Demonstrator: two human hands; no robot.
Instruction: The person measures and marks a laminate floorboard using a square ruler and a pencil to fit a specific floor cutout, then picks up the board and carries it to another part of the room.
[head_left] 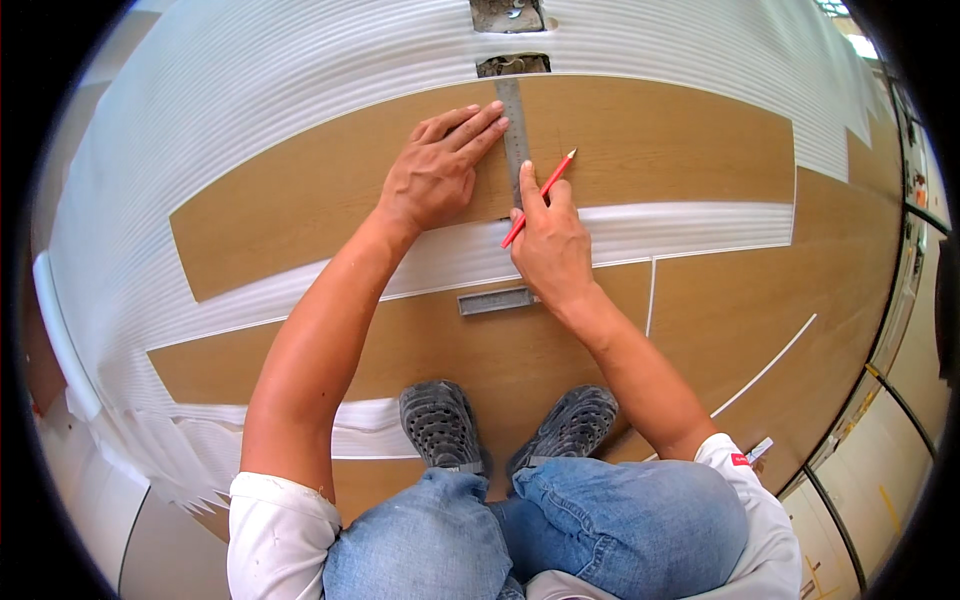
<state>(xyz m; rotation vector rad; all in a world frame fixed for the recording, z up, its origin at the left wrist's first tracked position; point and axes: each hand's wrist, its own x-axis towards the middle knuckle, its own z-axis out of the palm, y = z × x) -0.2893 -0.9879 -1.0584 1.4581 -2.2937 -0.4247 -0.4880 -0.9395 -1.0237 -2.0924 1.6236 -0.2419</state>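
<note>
A grey metal ruler blade (514,130) with markings lies across a loose wood-look floor plank (660,140). My left hand (440,165) rests on that plank, its fingers stretched out and the tips at the blade's left edge. Over the blade's lower part, my right hand (550,235) holds a red pencil (560,172), its sharpened tip pointing up and to the right. Just below this hand is a grey metal bar (495,301) on the laid boards. It looks like a square's handle, but my right hand hides whether it joins the blade.
White ribbed foam underlay (300,90) spreads beyond the plank and shows in a strip before it. Two rough cut-outs, one a dark hole (513,65), lie past its far edge. My grey clogs (440,425) stand on laid boards (740,300). A thin white strip (765,365) lies right.
</note>
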